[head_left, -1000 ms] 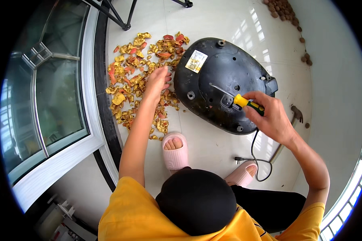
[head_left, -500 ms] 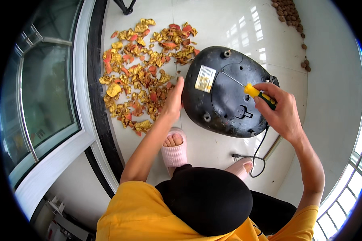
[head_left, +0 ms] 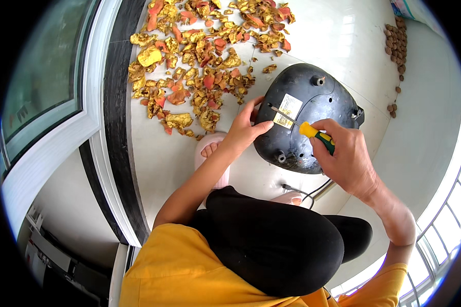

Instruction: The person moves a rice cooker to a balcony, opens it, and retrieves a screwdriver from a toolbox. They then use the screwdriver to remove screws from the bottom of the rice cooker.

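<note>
Both hands in view, bare, held out in front of the torso, apart from each other. Left forearm [head_left: 197, 179] slants up and rightward, wrist about straight. Left hand [head_left: 244, 128]: thumb [head_left: 263, 127] spread from the fingers in a C shape, thumb pointing right; fingertips hidden. Right forearm [head_left: 386, 204] rises up and leftward from a bent elbow [head_left: 402, 235]. Right hand [head_left: 347, 156]: closed grip, back of hand uppermost, fingers curled, thumb on the near side; lower fingers out of sight. Legs: 2 bent knees, the nearer [head_left: 312, 250] partly covering the other [head_left: 358, 235]. Left foot: toes [head_left: 210, 149] exposed.
</note>
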A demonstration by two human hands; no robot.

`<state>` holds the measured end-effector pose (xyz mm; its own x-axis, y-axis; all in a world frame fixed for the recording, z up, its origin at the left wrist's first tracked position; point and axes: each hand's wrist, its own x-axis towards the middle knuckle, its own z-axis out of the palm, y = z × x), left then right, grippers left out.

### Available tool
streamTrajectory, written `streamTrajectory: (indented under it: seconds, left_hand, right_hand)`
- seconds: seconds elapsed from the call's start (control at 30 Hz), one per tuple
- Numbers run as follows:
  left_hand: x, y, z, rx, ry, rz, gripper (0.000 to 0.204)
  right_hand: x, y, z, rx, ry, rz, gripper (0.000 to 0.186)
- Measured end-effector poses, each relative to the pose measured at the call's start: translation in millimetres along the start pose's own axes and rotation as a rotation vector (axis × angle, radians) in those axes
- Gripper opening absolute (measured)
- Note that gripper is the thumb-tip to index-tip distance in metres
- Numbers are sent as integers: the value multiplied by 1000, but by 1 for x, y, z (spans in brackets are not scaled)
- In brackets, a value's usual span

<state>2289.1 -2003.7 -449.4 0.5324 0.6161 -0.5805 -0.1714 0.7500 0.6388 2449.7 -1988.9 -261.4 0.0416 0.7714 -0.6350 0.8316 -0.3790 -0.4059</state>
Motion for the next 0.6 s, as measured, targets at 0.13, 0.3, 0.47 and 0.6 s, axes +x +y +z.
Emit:
streamTrajectory:
  seconds: [0.13,0.3,0.47,0.6]
  left_hand:
    - [1,8,-1,-3,-75,-11,54]
    - [5,8,-5,63,-81,-14,56]
    - [6,5,-5,25,-91,-20,57]
    - [4,10,-2,15,-91,-12,56]
  right_hand:
    - [2,3,5,-113,58,-77,17]
    - [6,4,7,-4,37,-3,16]
    - [6,8,9,-47,44,-3,16]
    - [9,6,5,-63,33,-24,16]
